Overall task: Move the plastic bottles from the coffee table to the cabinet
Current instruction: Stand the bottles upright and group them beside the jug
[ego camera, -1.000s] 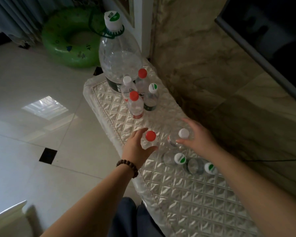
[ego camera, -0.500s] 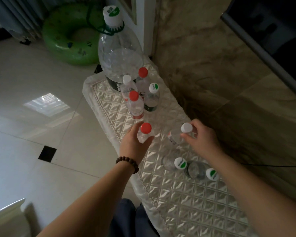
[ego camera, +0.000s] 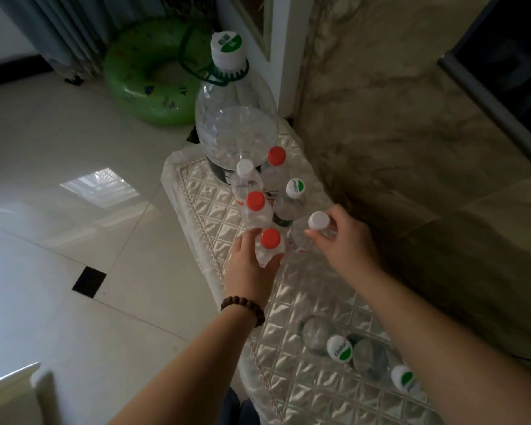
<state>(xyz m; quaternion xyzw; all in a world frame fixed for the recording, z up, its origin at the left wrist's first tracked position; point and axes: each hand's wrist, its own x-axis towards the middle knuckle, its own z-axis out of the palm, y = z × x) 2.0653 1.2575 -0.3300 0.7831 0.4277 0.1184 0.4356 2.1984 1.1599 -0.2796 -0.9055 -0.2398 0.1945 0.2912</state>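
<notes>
My left hand (ego camera: pixel 248 265) grips a clear red-capped bottle (ego camera: pixel 270 245) standing on the quilted cabinet top (ego camera: pixel 304 302). My right hand (ego camera: pixel 344 243) holds a white-capped bottle (ego camera: pixel 307 233) by its neck, right beside the first. Both bottles touch a cluster of several small bottles (ego camera: pixel 267 191) just beyond. A very large clear jug (ego camera: pixel 236 124) with a green-and-white cap stands at the far end. Two green-capped bottles (ego camera: pixel 341 348) stand near my right forearm.
A marble wall (ego camera: pixel 396 133) runs along the right side of the cabinet top, with a dark screen (ego camera: pixel 509 56) above. Glossy tiled floor (ego camera: pixel 74 210) lies to the left, and a green swim ring (ego camera: pixel 154 78) rests by grey curtains.
Both hands have slid their bottles away from me along the cabinet top, up against the cluster of small bottles. The two green-capped bottles stayed behind near my forearm.
</notes>
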